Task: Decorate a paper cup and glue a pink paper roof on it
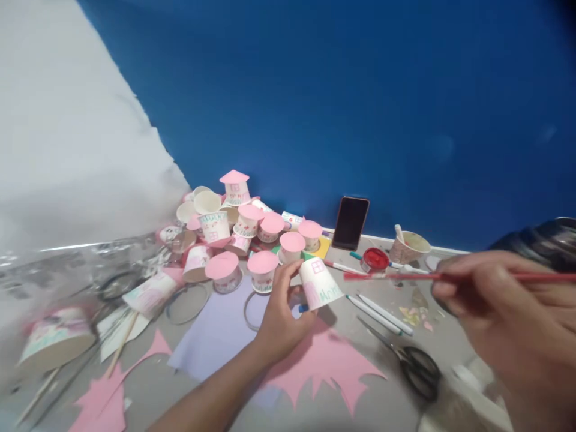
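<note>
My left hand (288,312) grips a white paper cup (320,283), held upside down and tilted. A pink window, a pink door and green grass strokes are drawn on its side. In my right hand (508,318) is a red paintbrush (387,276), its reddish tip pointing left toward the cup but apart from it. Beyond the brush stands a small open pot of red paint (375,259). Below the cup lies a cut-out pink paper sheet (321,360), partly over a lavender sheet (211,336).
Several decorated cups with pink paper roofs (262,263) crowd the back left. A phone (351,222) leans against the blue wall, left of a paper cup (408,247). Markers (384,315) and black-handled scissors (418,369) lie at right; pink scraps (105,396) lie front left.
</note>
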{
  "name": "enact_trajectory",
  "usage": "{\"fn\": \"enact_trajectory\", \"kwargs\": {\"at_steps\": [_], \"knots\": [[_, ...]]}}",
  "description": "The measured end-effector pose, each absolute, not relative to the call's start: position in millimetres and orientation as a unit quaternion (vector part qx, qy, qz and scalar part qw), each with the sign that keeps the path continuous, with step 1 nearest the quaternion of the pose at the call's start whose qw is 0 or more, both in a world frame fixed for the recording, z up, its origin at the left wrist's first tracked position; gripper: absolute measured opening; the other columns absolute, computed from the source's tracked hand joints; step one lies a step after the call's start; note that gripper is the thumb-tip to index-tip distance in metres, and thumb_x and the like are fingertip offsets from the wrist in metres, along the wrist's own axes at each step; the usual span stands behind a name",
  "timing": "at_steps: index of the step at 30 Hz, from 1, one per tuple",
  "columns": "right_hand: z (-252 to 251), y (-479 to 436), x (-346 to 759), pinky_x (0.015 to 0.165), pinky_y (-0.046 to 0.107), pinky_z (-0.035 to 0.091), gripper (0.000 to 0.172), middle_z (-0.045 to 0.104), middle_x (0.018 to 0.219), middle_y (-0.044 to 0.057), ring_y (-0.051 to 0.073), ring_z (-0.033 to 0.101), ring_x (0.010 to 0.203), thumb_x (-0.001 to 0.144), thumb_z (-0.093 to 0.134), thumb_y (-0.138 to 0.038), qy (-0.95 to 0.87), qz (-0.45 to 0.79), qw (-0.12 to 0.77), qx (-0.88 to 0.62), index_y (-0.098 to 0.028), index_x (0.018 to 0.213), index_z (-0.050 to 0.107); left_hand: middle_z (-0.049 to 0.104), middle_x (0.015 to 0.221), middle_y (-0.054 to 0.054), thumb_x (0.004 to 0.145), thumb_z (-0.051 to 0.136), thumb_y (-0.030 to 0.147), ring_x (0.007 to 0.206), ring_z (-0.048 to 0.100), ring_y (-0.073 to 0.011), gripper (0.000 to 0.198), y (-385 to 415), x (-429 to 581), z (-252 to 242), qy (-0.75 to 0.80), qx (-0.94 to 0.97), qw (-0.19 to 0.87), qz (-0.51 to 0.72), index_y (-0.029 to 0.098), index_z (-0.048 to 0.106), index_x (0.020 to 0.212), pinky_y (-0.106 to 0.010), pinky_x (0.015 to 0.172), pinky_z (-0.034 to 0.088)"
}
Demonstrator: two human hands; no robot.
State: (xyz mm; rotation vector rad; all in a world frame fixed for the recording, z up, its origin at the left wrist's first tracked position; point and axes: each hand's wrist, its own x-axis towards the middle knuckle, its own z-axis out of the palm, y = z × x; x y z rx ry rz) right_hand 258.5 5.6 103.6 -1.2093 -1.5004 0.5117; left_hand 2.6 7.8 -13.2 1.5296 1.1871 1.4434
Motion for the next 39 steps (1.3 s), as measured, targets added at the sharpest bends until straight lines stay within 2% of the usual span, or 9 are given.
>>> {"fn": "enact_trajectory", "kwargs": {"at_steps": [2, 4, 9, 13, 18, 25, 31, 39], "knots": [[96, 2, 252, 0.051, 0.035, 0.05, 0.016, 0.072, 0.071, 0.004, 0.022, 0.065, 0.06, 0.096, 0.066, -0.043, -0.619, 0.251, 0.548, -0.503, -0.035, 0.086, 0.076, 0.049, 0.142, -0.011, 0.071, 0.067, 0.007, 0.134, 0.053, -0.0289, 0.075, 6, 1, -12, 0.455, 0.613, 0.325, 0.558, 0.027, 0.049, 0.141, -0.044, 0.105, 0.056], [92, 3, 248, 0.053, 0.035, 0.048, 0.015, 0.072, 0.071, 0.005, 0.022, 0.064, 0.062, 0.093, 0.071, -0.044, -0.619, 0.256, 0.545, -0.504, -0.034, 0.084, 0.079, 0.048, 0.141, -0.011, 0.072, 0.068, 0.007, 0.134, 0.052, -0.0286, 0.076, 5, -2, -11, 0.449, 0.63, 0.303, 0.557, 0.027, 0.048, 0.143, -0.046, 0.108, 0.054], [92, 4, 246, 0.057, 0.038, 0.043, 0.014, 0.07, 0.074, 0.004, 0.023, 0.062, 0.066, 0.09, 0.071, -0.043, -0.635, 0.218, 0.525, -0.524, -0.034, 0.082, 0.077, 0.045, 0.143, -0.01, 0.074, 0.069, 0.006, 0.138, 0.047, -0.0293, 0.078, 3, -6, -4, 0.43, 0.637, 0.303, 0.563, 0.028, 0.047, 0.145, -0.046, 0.111, 0.051], [92, 2, 242, 0.057, 0.041, 0.044, 0.013, 0.07, 0.076, 0.005, 0.025, 0.06, 0.067, 0.089, 0.071, -0.037, -0.626, 0.229, 0.537, -0.517, -0.036, 0.077, 0.076, 0.046, 0.142, -0.01, 0.073, 0.067, 0.005, 0.135, 0.05, -0.0304, 0.079, 1, -6, 1, 0.428, 0.643, 0.317, 0.55, 0.029, 0.048, 0.145, -0.046, 0.11, 0.051], [90, 5, 239, 0.06, 0.043, 0.044, 0.012, 0.071, 0.082, 0.006, 0.026, 0.063, 0.072, 0.089, 0.072, -0.038, -0.612, 0.251, 0.549, -0.511, -0.036, 0.078, 0.077, 0.047, 0.137, -0.01, 0.069, 0.065, 0.004, 0.13, 0.054, -0.0314, 0.082, 0, -7, 0, 0.427, 0.662, 0.307, 0.535, 0.03, 0.047, 0.145, -0.046, 0.106, 0.051], [85, 3, 239, 0.058, 0.038, 0.042, 0.011, 0.072, 0.076, 0.003, 0.023, 0.063, 0.068, 0.087, 0.073, -0.041, -0.624, 0.231, 0.526, -0.53, -0.034, 0.08, 0.077, 0.047, 0.135, -0.01, 0.073, 0.064, 0.008, 0.13, 0.051, -0.0305, 0.079, -1, -6, -1, 0.431, 0.677, 0.297, 0.518, 0.029, 0.044, 0.146, -0.047, 0.107, 0.048], [81, 6, 246, 0.052, 0.028, 0.046, 0.019, 0.075, 0.076, 0.0, 0.019, 0.066, 0.067, 0.086, 0.075, -0.049, -0.666, 0.198, 0.502, -0.514, -0.031, 0.08, 0.078, 0.047, 0.135, -0.009, 0.074, 0.064, 0.011, 0.13, 0.05, -0.0304, 0.078, -1, -5, -1, 0.424, 0.68, 0.299, 0.518, 0.031, 0.044, 0.146, -0.047, 0.106, 0.047], [79, 10, 252, 0.05, 0.026, 0.048, 0.02, 0.075, 0.076, -0.001, 0.02, 0.069, 0.069, 0.089, 0.074, -0.049, -0.687, 0.181, 0.493, -0.503, -0.031, 0.08, 0.076, 0.045, 0.137, -0.008, 0.069, 0.062, 0.007, 0.132, 0.047, -0.0305, 0.084, -1, -5, -1, 0.424, 0.683, 0.295, 0.516, 0.034, 0.044, 0.147, -0.046, 0.106, 0.046]]}}
